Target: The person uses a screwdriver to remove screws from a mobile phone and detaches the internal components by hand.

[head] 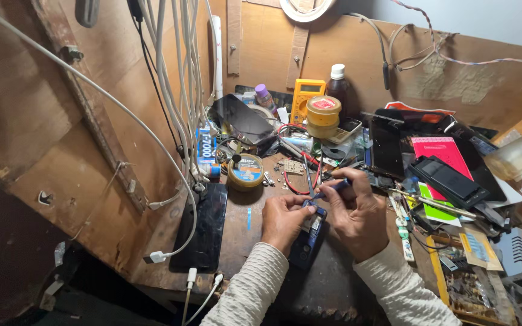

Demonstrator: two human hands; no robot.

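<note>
The opened phone (309, 236) lies on the wooden bench (237, 232) with its back already off — the left hand (282, 220) pinches its top edge, the right hand (357, 214) grips a blue-handled tool (333, 188) over the exposed inside, so work there seems unfinished.

On a cluttered wooden workbench (243, 226), the left hand (282, 220) steadies an opened phone (309, 238) while the right hand (357, 211) holds a blue-handled tool (331, 188) with its tip at the phone's upper end. A dark phone (203, 226) lies to the left under white cables (176, 102). A round tin (245, 171) and a yellow multimeter (305, 96) stand behind.
</note>
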